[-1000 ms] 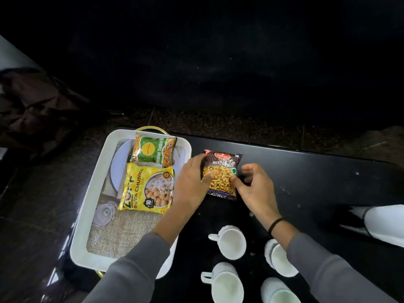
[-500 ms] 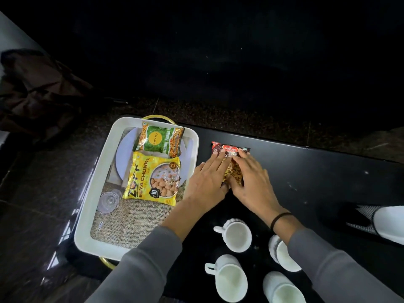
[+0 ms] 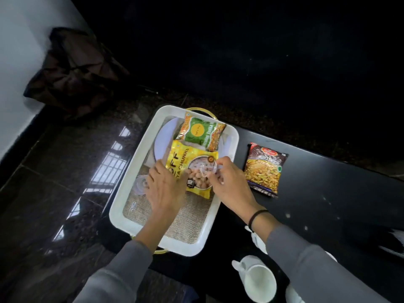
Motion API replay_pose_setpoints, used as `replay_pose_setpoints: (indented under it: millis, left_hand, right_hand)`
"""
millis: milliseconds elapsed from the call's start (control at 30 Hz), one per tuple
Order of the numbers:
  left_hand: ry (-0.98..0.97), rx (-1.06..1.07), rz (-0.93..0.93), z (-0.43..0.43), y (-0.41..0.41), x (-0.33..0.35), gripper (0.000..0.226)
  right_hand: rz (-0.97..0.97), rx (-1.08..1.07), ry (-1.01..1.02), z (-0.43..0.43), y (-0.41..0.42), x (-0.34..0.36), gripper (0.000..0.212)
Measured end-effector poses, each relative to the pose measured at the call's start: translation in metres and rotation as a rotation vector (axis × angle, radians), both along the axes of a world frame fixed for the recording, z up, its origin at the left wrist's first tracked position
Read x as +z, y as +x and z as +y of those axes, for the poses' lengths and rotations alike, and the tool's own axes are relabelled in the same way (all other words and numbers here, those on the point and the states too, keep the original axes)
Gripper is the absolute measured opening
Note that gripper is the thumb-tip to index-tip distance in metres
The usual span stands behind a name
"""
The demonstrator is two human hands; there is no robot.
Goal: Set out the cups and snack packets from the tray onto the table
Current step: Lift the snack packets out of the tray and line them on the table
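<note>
Both hands have left the dark brown and red mixture packet (image 3: 264, 169), which now lies flat on the black bench (image 3: 328, 193) at 3 o'clock of the tray, and have come across to the tray. The left hand (image 3: 164, 189) curls over the 9 o'clock edge of the yellow plastic soya-chunks packet (image 3: 190, 156) and the right hand (image 3: 229, 184) pinches its 3 o'clock edge, a two-sided hold that should lift the slack bag level. The packet lies in the white rectangular tray (image 3: 133, 171), touching the green foil packet (image 3: 200, 133) at 12 o'clock, with a clear glass (image 3: 140, 184) on its side just beside it at 9 o'clock, so a straight lift looks safest. Past the tray's 3 o'clock rim the bench shows open room beyond the mixture packet; white ceramic cups (image 3: 258, 278) stand at 5 o'clock.
</note>
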State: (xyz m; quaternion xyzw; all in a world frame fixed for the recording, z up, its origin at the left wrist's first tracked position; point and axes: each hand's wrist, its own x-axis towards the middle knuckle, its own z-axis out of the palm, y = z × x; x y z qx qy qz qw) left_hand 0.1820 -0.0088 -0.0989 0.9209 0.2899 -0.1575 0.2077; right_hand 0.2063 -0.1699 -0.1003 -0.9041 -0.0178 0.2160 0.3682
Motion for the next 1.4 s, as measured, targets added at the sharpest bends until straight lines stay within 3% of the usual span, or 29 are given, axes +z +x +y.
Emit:
replay_pose_setpoints:
  millis: [100, 233, 367, 500, 633, 800, 900, 967, 1133, 1200, 1267, 1333, 1400]
  left_hand:
    - [-0.228, 0.092, 0.002, 0.024, -0.001, -0.009, 0.06]
    - [-0.761, 0.411, -0.009, 0.04, -0.001, -0.009, 0.045]
    - [-1.047, 0.477, -0.028, 0.049, -0.007, -0.011, 0.067]
    - [-1.25, 0.557, -0.1, 0.046, -0.012, -0.008, 0.051]
    - [-1.321, 0.791, -0.259, 0.042, -0.012, 0.004, 0.08]
    - [-1.293, 0.633, -0.355, 0.049, -0.011, 0.019, 0.058]
    - [-1.242, 0.425, -0.361, 0.053, -0.008, 0.022, 0.029]
    - [-1.242, 0.325, -0.328, 0.053, -0.008, 0.025, 0.026]
    - [-1.245, 0.216, -0.227, 0.045, -0.006, 0.026, 0.026]
    - [-1.24, 0.187, -0.177, 0.04, -0.008, 0.027, 0.038]
    - [-1.208, 0.211, -0.152, 0.033, -0.012, 0.025, 0.05]
    - [-1.176, 0.275, -0.157, 0.026, -0.013, 0.024, 0.041]
    - [-1.163, 0.358, -0.135, 0.019, -0.013, 0.024, 0.027]
  right_hand:
    - [0.089, -0.124, -0.008, 0.017, 0.0, -0.008, 0.034]
    - [0.117, -0.26, -0.014, 0.017, 0.003, -0.016, 0.036]
    - [0.26, -0.405, 0.272, 0.011, 0.003, -0.01, 0.051]
    - [0.253, -0.465, 0.455, 0.009, 0.003, -0.002, 0.045]
    - [0.265, -0.506, 0.549, 0.008, -0.003, 0.004, 0.027]
    - [0.38, -0.334, 0.535, 0.005, -0.017, 0.006, 0.009]
    - [0.412, -0.266, 0.64, 0.002, -0.018, 0.015, 0.039]
    - [0.403, -0.221, 0.68, 0.002, -0.016, 0.02, 0.054]
    - [0.354, -0.246, 0.709, 0.006, -0.016, 0.026, 0.034]
    - [0.343, -0.347, 0.686, 0.007, -0.017, 0.027, 0.03]
    - [0.349, -0.443, 0.643, 0.006, -0.02, 0.026, 0.042]
    - [0.377, -0.496, 0.61, 0.004, -0.023, 0.027, 0.054]
    - [0.442, -0.539, 0.631, -0.001, -0.025, 0.026, 0.052]
